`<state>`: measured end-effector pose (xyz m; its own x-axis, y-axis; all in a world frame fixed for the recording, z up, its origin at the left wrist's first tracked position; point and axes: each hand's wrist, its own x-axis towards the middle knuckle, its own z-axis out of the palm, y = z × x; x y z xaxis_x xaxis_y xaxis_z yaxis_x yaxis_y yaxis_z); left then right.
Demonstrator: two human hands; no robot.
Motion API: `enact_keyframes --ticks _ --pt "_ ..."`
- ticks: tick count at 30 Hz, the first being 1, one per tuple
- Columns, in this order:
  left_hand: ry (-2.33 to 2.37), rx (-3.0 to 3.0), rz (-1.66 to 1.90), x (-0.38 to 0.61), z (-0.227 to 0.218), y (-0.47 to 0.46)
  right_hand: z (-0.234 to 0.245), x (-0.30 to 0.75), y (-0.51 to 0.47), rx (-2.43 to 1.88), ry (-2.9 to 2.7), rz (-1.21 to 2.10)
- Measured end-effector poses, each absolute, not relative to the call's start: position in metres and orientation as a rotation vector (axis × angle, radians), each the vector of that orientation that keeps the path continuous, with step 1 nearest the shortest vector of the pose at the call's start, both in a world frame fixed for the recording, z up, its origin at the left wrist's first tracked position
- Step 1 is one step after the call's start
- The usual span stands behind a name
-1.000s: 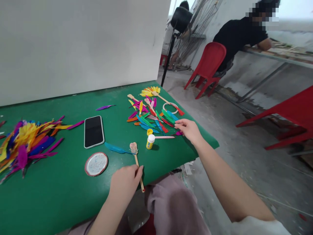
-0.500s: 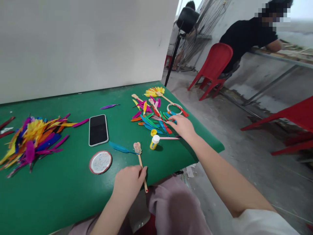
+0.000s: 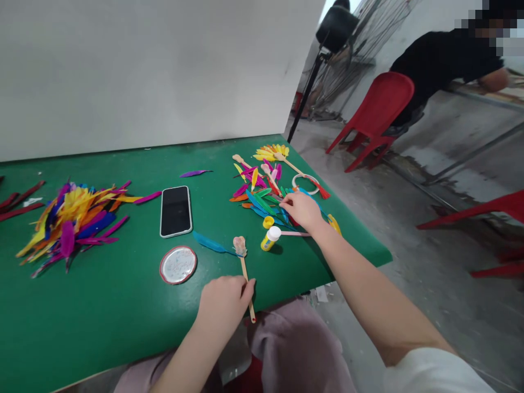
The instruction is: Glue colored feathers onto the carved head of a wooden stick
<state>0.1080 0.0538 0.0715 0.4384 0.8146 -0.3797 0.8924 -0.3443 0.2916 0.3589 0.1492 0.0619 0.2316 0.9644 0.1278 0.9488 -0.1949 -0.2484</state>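
Note:
Near the table's front edge my left hand [image 3: 226,297] grips the thin handle of a wooden stick [image 3: 244,268]. Its rounded head [image 3: 239,245] looks coated with something pale, and one blue feather [image 3: 213,243] sticks out from it to the left. Farther right, my right hand [image 3: 302,209] reaches into a pile of coloured feathers [image 3: 262,203], fingertips pinched together; whatever is between them is too small to make out. Just left of that hand stand a small yellow bottle with a white cap [image 3: 271,238] and a yellow cap [image 3: 268,222].
A phone [image 3: 176,212] and a round lid with a red rim [image 3: 178,265] lie left of centre. A larger feather heap [image 3: 82,218] is farther left. At the back right are a yellow feather fan [image 3: 271,152] and a white ring with a red tassel [image 3: 306,184]. A person in black sits beyond.
The view has turned slightly left, so things sit farther right. My right hand has moved lower over the feather pile. The left hand keeps its grip on the stick.

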Motion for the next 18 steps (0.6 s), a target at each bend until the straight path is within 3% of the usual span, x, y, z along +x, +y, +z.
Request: enact_keyframes --ticks 10,18 --pt "1.447 2.24 -0.216 0.109 0.07 0.054 0.064 0.383 0.142 -2.164 -1.467 0.217" --pt "1.442 2.251 -0.207 0.108 0.069 0.054 0.058 0.378 0.142 -1.985 -1.374 0.51"
